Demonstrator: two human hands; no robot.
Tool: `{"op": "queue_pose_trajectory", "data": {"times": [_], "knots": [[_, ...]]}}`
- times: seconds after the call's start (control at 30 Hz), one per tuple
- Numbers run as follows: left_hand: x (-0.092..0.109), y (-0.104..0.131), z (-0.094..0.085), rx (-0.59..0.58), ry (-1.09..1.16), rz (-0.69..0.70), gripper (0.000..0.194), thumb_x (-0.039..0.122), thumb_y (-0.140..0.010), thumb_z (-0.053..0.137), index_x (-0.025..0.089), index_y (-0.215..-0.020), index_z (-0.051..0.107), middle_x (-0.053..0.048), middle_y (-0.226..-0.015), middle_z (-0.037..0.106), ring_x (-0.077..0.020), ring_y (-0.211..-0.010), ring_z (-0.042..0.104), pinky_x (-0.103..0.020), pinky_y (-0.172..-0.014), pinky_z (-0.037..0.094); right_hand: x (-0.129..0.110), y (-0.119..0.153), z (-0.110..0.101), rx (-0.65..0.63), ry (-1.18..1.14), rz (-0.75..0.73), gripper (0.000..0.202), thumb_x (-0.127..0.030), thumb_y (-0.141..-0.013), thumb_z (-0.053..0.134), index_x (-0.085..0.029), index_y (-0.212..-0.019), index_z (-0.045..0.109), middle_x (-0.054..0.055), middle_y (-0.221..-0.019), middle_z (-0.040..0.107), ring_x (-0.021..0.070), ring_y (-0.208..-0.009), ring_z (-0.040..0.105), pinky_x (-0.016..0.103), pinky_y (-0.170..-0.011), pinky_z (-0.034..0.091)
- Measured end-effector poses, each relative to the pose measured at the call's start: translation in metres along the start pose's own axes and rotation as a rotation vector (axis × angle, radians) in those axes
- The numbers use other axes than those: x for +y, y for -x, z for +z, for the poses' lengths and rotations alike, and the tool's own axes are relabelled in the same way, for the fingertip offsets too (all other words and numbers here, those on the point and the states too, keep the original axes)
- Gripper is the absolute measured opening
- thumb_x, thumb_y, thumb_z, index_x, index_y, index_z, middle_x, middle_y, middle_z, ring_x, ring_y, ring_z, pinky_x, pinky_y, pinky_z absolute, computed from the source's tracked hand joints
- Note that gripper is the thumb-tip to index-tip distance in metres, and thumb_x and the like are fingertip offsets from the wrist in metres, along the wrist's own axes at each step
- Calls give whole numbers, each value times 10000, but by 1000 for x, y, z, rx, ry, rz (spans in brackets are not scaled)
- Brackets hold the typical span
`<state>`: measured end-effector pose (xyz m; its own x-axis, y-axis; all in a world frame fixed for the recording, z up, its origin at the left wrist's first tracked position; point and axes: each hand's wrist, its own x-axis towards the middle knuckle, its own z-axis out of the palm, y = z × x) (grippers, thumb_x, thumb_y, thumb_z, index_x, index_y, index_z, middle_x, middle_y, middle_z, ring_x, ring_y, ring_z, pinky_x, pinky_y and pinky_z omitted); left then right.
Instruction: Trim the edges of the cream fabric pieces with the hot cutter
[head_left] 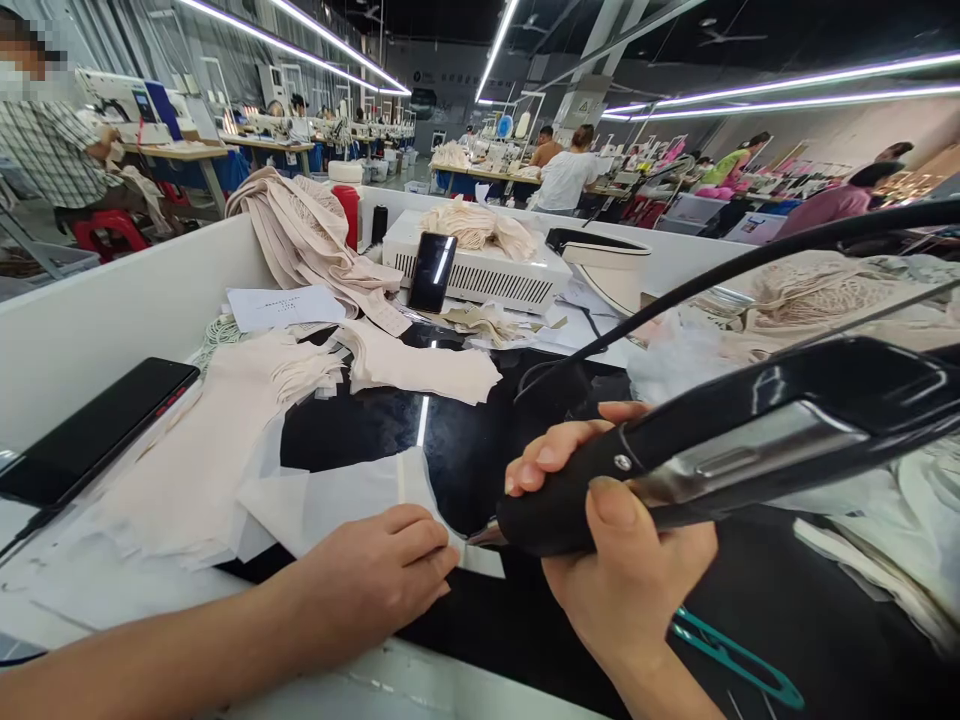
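Note:
My right hand is wrapped round a black handheld tool with a cord and a metal strip. Its narrow metal tip points left and touches or nearly touches a thin white fabric piece on the black work surface. Pinched at that fabric's right edge, my left hand is just left of the tip. A stack of pale cut fabric pieces lies to the left, and another small stack rests beyond my hands.
A large black phone lies at the left, a smaller phone leans on a white vented box. Teal snips lie near my right wrist. Fabric heaps fill the right. White walls border the table; people work beyond.

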<state>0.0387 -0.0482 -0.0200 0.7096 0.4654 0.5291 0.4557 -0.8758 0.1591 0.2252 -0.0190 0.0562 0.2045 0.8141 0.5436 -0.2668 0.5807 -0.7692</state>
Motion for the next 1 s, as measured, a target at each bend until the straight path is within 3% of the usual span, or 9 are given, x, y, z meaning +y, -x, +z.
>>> {"op": "queue_pose_trajectory", "data": {"times": [0.23, 0.63, 1.0], "knots": [[0, -1, 0, -2, -64, 42, 239, 134, -1145, 449, 77, -1159, 680, -105, -1031, 708, -222, -980, 694, -330, -910, 649, -5, -3, -7, 44, -2, -24, 414, -439, -797, 963, -281, -1093, 720, -47, -743, 681, 170, -568, 666, 296, -501, 595], [2, -1, -6, -24, 38, -45, 184, 154, -1119, 522, 114, -1204, 680, -95, -1082, 722, -236, -1040, 704, -341, -899, 668, -10, 3, -3, 55, -46, -4, 377, -464, -842, 906, -295, -1113, 706, -47, -751, 647, 171, -574, 638, 304, -501, 569], [2, -2, -10, -20, 44, -62, 185, 170, -1120, 536, 121, -1209, 690, -102, -1089, 720, -227, -1026, 695, -330, -894, 666, -10, 12, -3, -18, -45, 16, 406, -465, -843, 932, -289, -1128, 702, -47, -761, 681, 164, -582, 655, 295, -521, 567]]}}
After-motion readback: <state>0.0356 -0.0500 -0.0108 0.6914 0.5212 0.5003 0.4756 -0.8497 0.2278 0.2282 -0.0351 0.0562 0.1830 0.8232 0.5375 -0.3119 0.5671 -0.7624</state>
